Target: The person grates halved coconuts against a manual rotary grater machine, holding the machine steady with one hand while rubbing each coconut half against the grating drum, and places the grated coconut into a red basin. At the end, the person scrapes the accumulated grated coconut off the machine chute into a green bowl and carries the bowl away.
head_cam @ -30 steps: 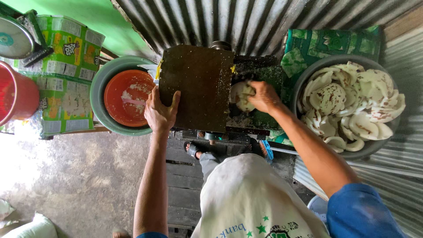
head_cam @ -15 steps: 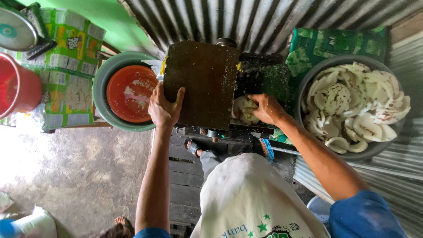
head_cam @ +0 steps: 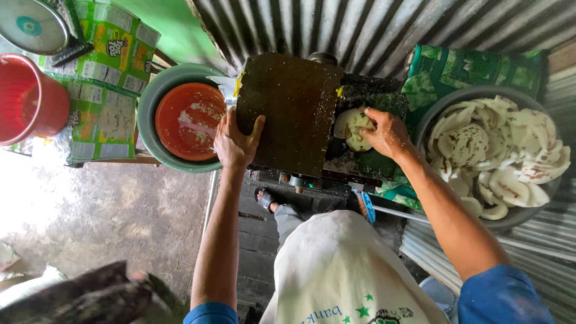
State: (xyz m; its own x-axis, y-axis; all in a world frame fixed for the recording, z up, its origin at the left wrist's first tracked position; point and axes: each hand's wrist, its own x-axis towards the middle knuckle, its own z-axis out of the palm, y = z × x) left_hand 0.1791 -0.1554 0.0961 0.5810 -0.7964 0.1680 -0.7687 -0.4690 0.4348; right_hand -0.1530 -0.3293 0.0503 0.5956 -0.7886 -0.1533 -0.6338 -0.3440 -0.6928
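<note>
We look down on our two bare hands at a dark grating machine (head_cam: pixel 291 111) set against a corrugated metal wall (head_cam: pixel 336 27). Our right hand (head_cam: pixel 387 133) presses a pale coconut piece (head_cam: pixel 351 127) down into the machine's open feed side, to the right of the dark flat cover. The piece lies under and just left of the fingertips (head_cam: pixel 371 123), which curl over its right edge; the fingers are closed onto it, touching, with the thumb hidden behind the hand. The piece is rounded, with its white inner face turned up toward us; its longer side seems to run roughly up and down in the picture, though the hand covers part of it, so we cannot tell exactly.

Our left hand (head_cam: pixel 236 141) lies flat on the lower left part of the cover, fingers spread, gripping nothing, thumb pointing up and right.

To the right, near the right wrist, a grey basin (head_cam: pixel 441 105) holds many more white coconut pieces (head_cam: pixel 498 156). To the left, just beside the left hand, an orange bowl (head_cam: pixel 186 120) with white shreds sits inside a green basin (head_cam: pixel 150 102).
</note>
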